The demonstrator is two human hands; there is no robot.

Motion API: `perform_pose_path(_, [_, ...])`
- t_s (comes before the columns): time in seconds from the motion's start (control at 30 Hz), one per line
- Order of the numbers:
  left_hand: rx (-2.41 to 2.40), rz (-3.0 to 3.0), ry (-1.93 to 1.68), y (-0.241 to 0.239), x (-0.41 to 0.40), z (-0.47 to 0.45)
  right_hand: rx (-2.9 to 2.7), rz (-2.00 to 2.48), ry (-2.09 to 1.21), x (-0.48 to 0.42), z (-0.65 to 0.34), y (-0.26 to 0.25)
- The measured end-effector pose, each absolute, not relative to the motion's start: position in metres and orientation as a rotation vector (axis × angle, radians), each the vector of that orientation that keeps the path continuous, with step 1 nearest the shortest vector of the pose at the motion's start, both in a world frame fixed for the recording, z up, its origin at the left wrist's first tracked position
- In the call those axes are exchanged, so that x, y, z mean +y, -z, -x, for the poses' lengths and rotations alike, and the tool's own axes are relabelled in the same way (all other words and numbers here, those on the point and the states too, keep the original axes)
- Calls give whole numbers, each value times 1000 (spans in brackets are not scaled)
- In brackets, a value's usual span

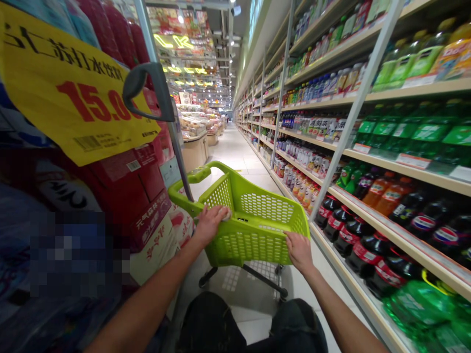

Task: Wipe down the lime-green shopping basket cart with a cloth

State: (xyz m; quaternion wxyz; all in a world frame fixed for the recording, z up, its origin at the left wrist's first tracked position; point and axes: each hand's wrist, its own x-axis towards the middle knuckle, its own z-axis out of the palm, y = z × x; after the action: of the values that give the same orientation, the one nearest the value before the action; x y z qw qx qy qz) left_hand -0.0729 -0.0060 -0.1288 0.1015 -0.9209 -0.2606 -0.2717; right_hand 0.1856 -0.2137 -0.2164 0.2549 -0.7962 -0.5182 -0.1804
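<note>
A lime-green plastic shopping basket on wheels [253,211] stands in the aisle in front of me. My left hand [209,223] rests on its near left rim with fingers curled over the edge. My right hand [299,251] grips the near right corner of the rim. The basket looks empty. Its long grey pull handle [149,90] rises up and to the left from the cart. My knees in dark trousers show at the bottom.
Shelves of bottled drinks [386,196] run along the right. Stacked red cartons [140,196] with a yellow price sign [69,93] stand close on the left. The tiled aisle [235,152] stretches ahead toward display stands [195,142].
</note>
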Motion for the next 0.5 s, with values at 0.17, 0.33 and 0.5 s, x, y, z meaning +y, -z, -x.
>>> perform_pose_path(0.17, [-630,2808,665,128,-1,64,-1426,2152,476,-214,-193,217])
perform_pose_path(0.33, [-904,2640,901,130,7,75,-1374,2133,495,-211,-195,221])
perform_pose_path(0.5, [-635,2802,759,151,-28,27,-1423,2133,459,-211,-196,218])
